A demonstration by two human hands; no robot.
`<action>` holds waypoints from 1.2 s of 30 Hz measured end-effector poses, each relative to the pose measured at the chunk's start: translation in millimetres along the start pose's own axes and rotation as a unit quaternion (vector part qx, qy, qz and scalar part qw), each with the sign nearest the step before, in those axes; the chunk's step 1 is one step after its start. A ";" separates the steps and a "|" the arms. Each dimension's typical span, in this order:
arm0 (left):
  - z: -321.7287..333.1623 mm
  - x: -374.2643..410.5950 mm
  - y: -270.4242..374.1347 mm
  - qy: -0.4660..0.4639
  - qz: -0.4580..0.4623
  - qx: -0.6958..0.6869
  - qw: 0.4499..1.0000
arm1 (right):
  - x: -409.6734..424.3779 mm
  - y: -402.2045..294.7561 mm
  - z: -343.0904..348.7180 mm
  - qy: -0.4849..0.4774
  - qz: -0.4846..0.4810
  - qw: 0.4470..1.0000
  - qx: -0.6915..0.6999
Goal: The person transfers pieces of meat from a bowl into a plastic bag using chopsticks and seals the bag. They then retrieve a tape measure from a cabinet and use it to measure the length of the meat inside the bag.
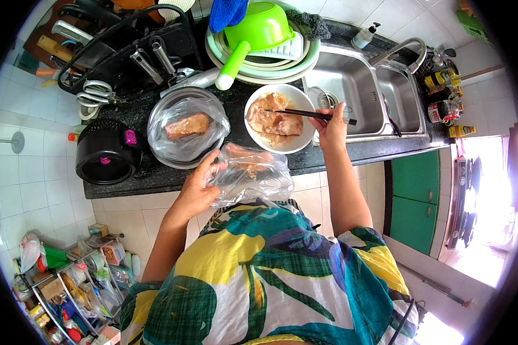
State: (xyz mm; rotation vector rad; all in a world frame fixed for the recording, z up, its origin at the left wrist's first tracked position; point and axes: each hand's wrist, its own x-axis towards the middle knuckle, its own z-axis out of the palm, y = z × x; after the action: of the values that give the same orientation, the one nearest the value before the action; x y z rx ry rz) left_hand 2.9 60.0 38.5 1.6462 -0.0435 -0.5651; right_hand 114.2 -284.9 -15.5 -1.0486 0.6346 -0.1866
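My right hand (pixel 333 128) holds a pair of black chopsticks (pixel 300 112). Their tips reach into the meat (pixel 276 116), pale pieces coated in a reddish-brown sauce, inside a white bowl (pixel 301 144). At the counter's front edge, my left hand (pixel 200 185) grips a clear plastic bag (pixel 259 185). A pinkish piece of meat (pixel 248 157) shows through the bag's upper part. Just behind my left hand, a metal basin (pixel 159 153) contains another clear plastic bag (pixel 177 112) with a browned piece of meat (pixel 187 126) on it.
A double steel sink (pixel 343 71) with a faucet (pixel 399 49) lies to the right. Behind the bowl are stacked basins (pixel 280 75) under a green strainer-like pot (pixel 259 26). A black appliance (pixel 108 151), scissors (pixel 96 92) and a knife rack (pixel 125 47) stand left.
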 end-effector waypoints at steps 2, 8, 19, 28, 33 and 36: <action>-0.9 -1.2 4.5 -0.004 -0.008 -0.002 1.000 | -0.7 1.3 -9.8 0.001 0.014 0.999 0.040; -1.8 1.8 5.9 -0.003 -0.023 -0.010 1.000 | -6.6 4.2 -19.6 -0.050 0.023 0.992 0.118; -5.3 4.3 2.5 -0.014 -0.016 -0.002 1.000 | -17.6 -17.3 -45.0 -0.091 -0.031 0.995 0.037; -6.0 2.1 3.1 -0.009 -0.017 0.008 1.000 | -66.9 -58.2 -18.8 -0.129 -0.235 0.946 -0.185; -4.8 2.9 2.4 -0.010 -0.017 0.009 1.000 | -111.5 -65.1 -6.8 -0.278 -0.388 0.752 -0.455; -2.8 4.1 5.1 -0.007 -0.024 0.015 1.000 | -123.3 -45.2 -5.8 -0.308 -0.405 0.711 -0.486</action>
State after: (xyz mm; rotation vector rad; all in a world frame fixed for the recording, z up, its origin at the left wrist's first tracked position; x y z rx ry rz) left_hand 9.0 60.2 42.2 1.6770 -0.0230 -0.6145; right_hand 18.0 -258.4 70.1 -2.2610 -0.4957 -0.2421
